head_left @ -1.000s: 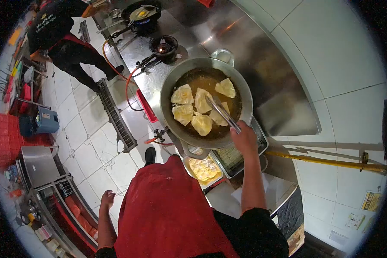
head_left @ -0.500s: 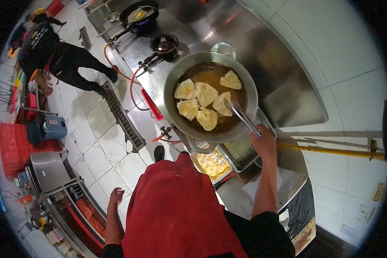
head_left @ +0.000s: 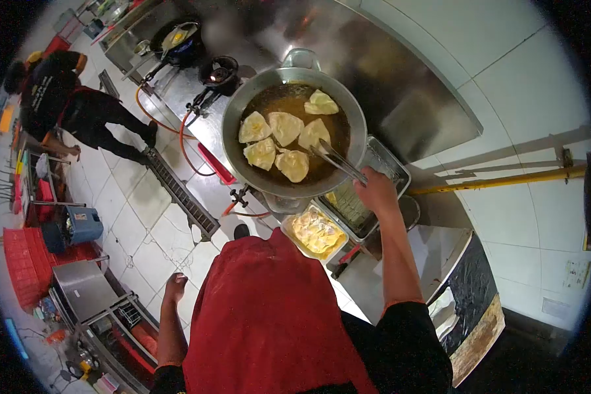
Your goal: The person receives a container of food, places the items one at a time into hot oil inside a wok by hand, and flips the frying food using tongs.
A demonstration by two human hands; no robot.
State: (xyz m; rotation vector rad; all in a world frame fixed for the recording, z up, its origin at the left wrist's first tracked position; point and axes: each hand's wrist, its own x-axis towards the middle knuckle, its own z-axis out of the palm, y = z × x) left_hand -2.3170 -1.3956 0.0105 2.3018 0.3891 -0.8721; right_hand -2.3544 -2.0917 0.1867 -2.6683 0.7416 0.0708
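Note:
A large two-handled metal pan of brown oil holds several pale, folded pieces of dough. My right hand grips metal tongs at the pan's lower right rim. The tongs' tips are at the lower edge of one dough piece; whether they pinch it I cannot tell. My left hand hangs low at my side, over the floor, fingers curled and nothing visible in them.
A tray of yellow, coated food and a wire-rack tray sit beside the pan. Further along are a small burner and a black pan with egg. Another person bends at the left. Orange hoses hang off the counter.
The view has shifted, so the pan appears further left and higher. My right hand still holds the tongs, whose tips have moved from the dough piece's right side to its lower edge.

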